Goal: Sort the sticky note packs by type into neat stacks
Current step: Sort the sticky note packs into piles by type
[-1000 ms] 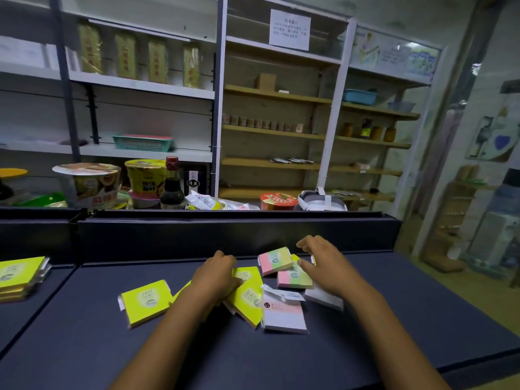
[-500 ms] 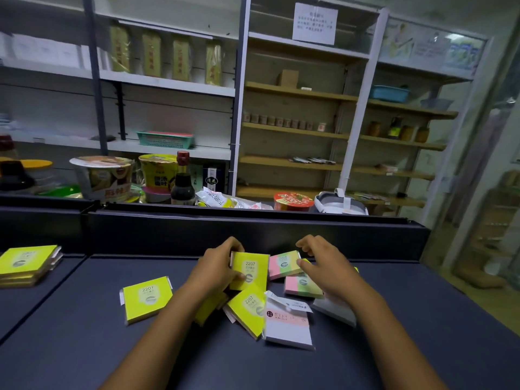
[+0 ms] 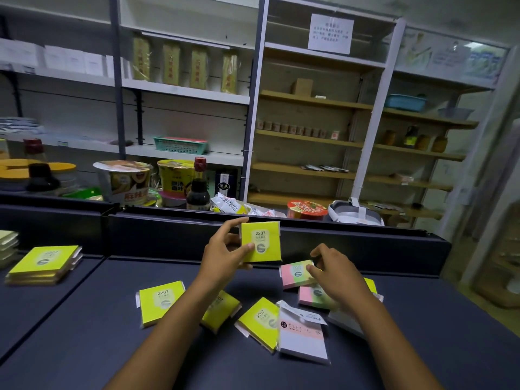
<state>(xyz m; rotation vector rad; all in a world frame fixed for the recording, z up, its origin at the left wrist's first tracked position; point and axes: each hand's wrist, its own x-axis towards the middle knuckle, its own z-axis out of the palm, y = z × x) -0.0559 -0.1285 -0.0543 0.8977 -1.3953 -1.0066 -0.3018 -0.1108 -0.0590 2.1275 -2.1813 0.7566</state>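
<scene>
Far to the left of my left hand (image 3: 222, 257) I count one stack of yellow packs (image 3: 43, 264) lying on the adjoining dark panel, apart from the loose pile. Just left of my left forearm lies one yellow pack (image 3: 160, 302) flat on the counter (image 3: 84, 347). Under that forearm a second yellow pack (image 3: 222, 309) shows only in part. My left hand grips a third, the lifted yellow pack (image 3: 261, 242), thumb on its face and fingers behind, held upright above the counter in front of the dark back wall (image 3: 168, 235). Between my forearms a fourth loose yellow pack (image 3: 261, 319) lies tilted, touching the one white-and-pink pack (image 3: 304, 336) beside it, whose flap is partly open.

My right hand (image 3: 334, 277) is curled with its fingertips resting on a pink-and-green pack (image 3: 295, 274); I cannot tell whether it is truly gripped or only touched. A second pink-and-green pack (image 3: 316, 298) lies under that palm. A yellow edge (image 3: 371, 285) peeks out right of the wrist, and a pale pack (image 3: 346, 320) lies under the right forearm, mostly hidden.

So: four loose yellow packs plus the stack, two pink-and-green, one white-and-pink, two partly hidden.

The counter is dark, matte blue-grey. Beyond its back wall stand two instant noodle cups (image 3: 123, 178), a soy sauce bottle (image 3: 198, 187) and a red bowl lid (image 3: 306, 208). Behind are white shelves (image 3: 183, 91) with four tall yellow packets, and wooden shelves (image 3: 309, 136) further right, dimly lit.
</scene>
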